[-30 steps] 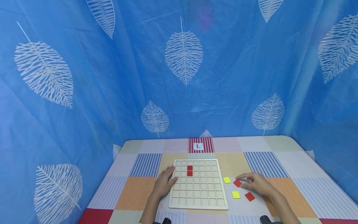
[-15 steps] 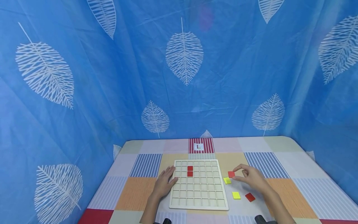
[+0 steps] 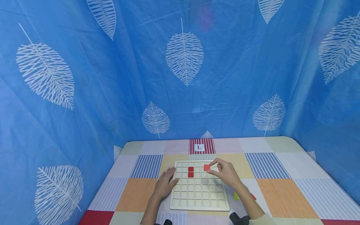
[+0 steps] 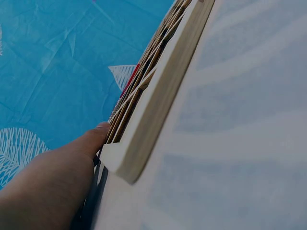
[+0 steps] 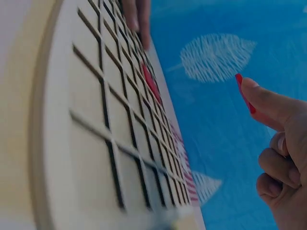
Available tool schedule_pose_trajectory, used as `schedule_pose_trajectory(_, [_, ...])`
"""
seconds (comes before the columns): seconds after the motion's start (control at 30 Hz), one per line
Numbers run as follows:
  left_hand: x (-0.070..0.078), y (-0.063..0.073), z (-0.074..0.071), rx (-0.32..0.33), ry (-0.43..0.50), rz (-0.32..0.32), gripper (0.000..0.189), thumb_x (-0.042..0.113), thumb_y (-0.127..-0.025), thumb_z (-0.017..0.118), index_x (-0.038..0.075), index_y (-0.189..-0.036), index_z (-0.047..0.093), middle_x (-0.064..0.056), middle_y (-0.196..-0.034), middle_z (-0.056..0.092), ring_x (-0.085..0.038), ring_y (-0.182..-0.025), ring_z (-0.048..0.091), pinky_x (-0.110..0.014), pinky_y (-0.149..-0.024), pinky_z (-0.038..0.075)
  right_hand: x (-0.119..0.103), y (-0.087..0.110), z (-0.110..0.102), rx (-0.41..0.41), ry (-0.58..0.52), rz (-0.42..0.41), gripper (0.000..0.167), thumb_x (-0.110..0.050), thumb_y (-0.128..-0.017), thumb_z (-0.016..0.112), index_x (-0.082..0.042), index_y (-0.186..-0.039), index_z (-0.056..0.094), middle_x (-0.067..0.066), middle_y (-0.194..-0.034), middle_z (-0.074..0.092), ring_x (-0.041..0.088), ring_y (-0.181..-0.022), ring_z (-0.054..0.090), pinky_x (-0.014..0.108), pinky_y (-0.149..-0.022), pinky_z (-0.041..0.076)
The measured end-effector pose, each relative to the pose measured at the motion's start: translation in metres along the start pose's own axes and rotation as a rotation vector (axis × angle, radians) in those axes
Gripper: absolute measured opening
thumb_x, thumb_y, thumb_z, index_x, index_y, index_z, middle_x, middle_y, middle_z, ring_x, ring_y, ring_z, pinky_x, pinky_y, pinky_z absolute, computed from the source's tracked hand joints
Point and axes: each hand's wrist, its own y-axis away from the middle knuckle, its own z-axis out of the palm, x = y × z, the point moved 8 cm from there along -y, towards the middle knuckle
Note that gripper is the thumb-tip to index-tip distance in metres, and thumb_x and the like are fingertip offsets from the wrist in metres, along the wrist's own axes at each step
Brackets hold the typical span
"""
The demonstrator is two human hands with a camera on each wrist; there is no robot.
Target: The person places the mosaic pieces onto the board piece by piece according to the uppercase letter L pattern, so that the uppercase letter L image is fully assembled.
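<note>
A cream grid board (image 3: 194, 208) with square cells lies on the table. Two red square tiles (image 3: 191, 172) sit in its cells, one above the other, toward the upper left. My left hand (image 3: 164, 183) rests at the board's left edge, fingers extended; in the left wrist view its thumb (image 4: 93, 139) lies against the frame. Between thumb and index finger, my right hand (image 3: 226, 172) pinches another red tile (image 3: 207, 167) over the board's upper right part. In the right wrist view that tile (image 5: 243, 93) appears edge-on, raised off the grid, the other fingers curled.
Right of the board, a yellow tile (image 3: 236, 196) and a red tile (image 3: 253, 197) lie partly hidden behind the right forearm. A small printed grid card (image 3: 199, 147) lies at the table's far edge. Blue leaf-patterned cloth (image 3: 225, 93) hangs around the table.
My right hand has picked up a red tile from the table on the right and carried it left and up over the board. The left hand has stayed in place.
</note>
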Motion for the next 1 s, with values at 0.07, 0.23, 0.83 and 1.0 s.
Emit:
schedule_pose_trajectory(0.07, [0.000,0.000,0.000,0.001,0.006,-0.003,0.056,0.039,-0.091,0.054,0.007,-0.137,0.045,-0.007,-0.140,0.044,-0.026,-0.133,0.032,-0.042,-0.111,0.021,-0.007,-0.001,0.015,-0.012,-0.008,-0.003,0.029,-0.029,-0.069,0.081,-0.017,-0.091,0.068,-0.007,-0.048,0.030,0.004,-0.045,0.021,0.019,-0.039,0.019])
schedule_pose_trajectory(0.23, [-0.001,0.000,0.001,0.003,0.009,-0.012,0.057,0.041,-0.091,0.054,0.008,-0.136,0.046,-0.007,-0.140,0.044,-0.025,-0.133,0.032,-0.041,-0.111,0.021,-0.013,0.003,0.053,-0.064,-0.015,-0.009,0.027,-0.031,-0.070,0.080,-0.018,-0.090,0.067,-0.009,-0.048,0.031,0.003,-0.044,0.023,0.018,-0.038,0.020])
schedule_pose_trajectory(0.83, [0.001,0.001,-0.001,0.005,0.008,-0.022,0.056,0.040,-0.091,0.055,0.008,-0.136,0.046,-0.007,-0.139,0.044,-0.025,-0.133,0.032,-0.043,-0.111,0.022,-0.007,0.008,0.092,-0.170,0.144,-0.049,0.025,-0.036,-0.072,0.077,-0.020,-0.089,0.066,-0.011,-0.050,0.040,0.005,-0.048,0.032,0.021,-0.043,0.032])
schedule_pose_trajectory(1.0, [0.002,0.001,-0.001,0.001,0.020,-0.026,0.056,0.039,-0.090,0.055,0.008,-0.136,0.046,-0.007,-0.140,0.044,-0.027,-0.133,0.031,-0.045,-0.110,0.023,-0.008,0.008,0.094,-0.181,0.173,-0.056,0.026,-0.039,-0.072,0.076,-0.022,-0.090,0.066,-0.012,-0.050,0.041,0.006,-0.049,0.034,0.022,-0.044,0.033])
